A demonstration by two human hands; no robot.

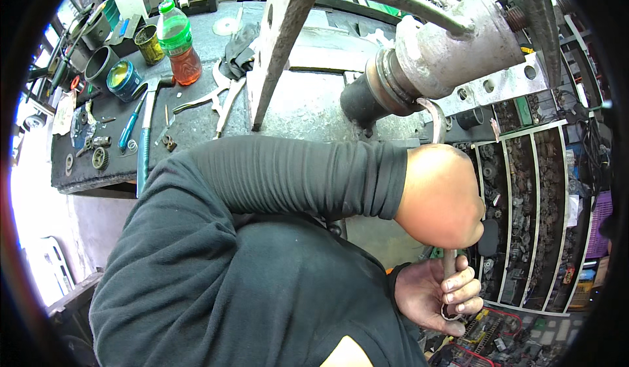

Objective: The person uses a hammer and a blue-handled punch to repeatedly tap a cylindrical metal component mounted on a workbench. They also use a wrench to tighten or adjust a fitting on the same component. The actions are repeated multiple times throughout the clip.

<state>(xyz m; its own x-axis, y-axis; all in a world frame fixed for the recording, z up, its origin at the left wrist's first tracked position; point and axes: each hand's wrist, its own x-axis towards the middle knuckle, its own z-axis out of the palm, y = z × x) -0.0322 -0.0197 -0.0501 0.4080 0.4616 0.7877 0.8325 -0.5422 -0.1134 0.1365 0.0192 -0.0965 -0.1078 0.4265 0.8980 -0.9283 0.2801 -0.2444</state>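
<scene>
A long combination wrench runs down past the right side of the bench. Its curved upper end touches the collar under a grey metal cylinder. My left arm reaches across my body, and my left hand is closed in a fist around the middle of the shaft. Lower down, my right hand wraps its fingers around the ring end. A black round sleeve sticks out of the cylinder's lower left end. The part of the shaft inside my left fist is hidden.
Left on the bench are a hammer, locking pliers, a green-capped bottle and several cans. A thick steel bar rises near the middle. Shelves packed with metal parts stand at the right.
</scene>
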